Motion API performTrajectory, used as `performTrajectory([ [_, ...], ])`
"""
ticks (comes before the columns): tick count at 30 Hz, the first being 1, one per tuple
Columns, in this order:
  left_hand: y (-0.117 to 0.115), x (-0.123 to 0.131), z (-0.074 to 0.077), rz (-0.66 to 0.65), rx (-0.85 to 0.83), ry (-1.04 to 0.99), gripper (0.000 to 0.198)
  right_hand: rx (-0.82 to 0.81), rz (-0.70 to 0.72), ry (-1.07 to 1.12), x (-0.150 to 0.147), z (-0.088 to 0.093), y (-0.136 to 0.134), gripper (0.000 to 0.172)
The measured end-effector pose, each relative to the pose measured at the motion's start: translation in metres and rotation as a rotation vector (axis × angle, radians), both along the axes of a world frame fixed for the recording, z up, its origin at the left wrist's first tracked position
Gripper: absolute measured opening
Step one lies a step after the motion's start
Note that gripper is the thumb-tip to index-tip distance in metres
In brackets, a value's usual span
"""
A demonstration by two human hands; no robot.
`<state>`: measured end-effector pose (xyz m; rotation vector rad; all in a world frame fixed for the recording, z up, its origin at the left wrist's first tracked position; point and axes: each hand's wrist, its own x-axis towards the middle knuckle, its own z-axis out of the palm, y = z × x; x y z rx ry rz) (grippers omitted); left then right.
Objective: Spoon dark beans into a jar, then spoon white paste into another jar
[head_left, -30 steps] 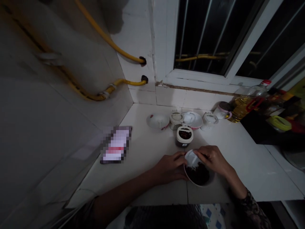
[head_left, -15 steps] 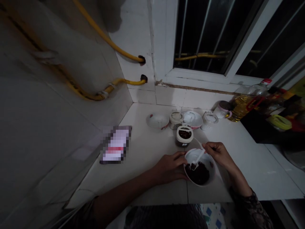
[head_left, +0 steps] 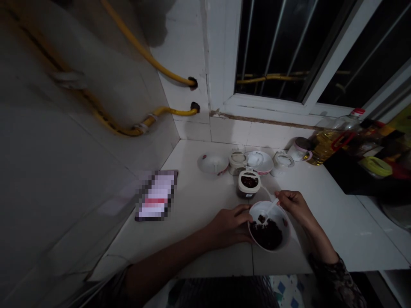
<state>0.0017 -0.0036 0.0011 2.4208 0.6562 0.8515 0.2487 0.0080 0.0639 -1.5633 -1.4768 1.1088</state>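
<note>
My left hand (head_left: 228,224) holds a white bowl (head_left: 286,233) by its left side, thumb at the rim and fingers around the outer wall. Dark, crumbly food (head_left: 269,236) lies in the bottom of the bowl. Pinched in my right hand (head_left: 294,207) is the handle of a white spoon (head_left: 271,208), which slants down into the bowl. A small dark lump rests in the spoon's head, near the bowl's left inner wall. Just behind the bowl stands a small square jar (head_left: 248,191) with a pale lid frame and dark red contents.
Farther back stand a shallow bowl (head_left: 210,164), a seasoning jar (head_left: 236,166), another bowl (head_left: 266,163) and a second jar (head_left: 282,166). A lidded mug (head_left: 299,150), an oil bottle (head_left: 326,139) and a black box (head_left: 338,175) are right. A blurred phone (head_left: 157,196) lies left.
The spoon's head has come up slightly from the dark food and now carries a lump. My right hand has shifted a little to the right; my left hand keeps its hold.
</note>
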Motion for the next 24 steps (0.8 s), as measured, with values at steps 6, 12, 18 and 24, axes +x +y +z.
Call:
performTrajectory([
  [6, 0.000, 0.000, -0.001, 0.009, 0.003, 0.007, 0.046, 0.094, -0.099, 0.048, 0.001, 0.007, 0.012, 0.057],
  [12, 0.000, 0.000, -0.002, 0.023, 0.001, 0.010, 0.047, 0.521, -0.203, -0.189, -0.012, 0.037, 0.035, 0.053],
  [18, 0.000, 0.002, -0.003, 0.037, 0.000, 0.042, 0.049, 1.018, -0.130, -0.701, -0.035, 0.039, 0.040, 0.045],
  [24, -0.001, 0.001, 0.000, 0.024, 0.015, 0.017, 0.047, 1.055, -0.075, -0.840, -0.030, 0.039, 0.028, 0.044],
])
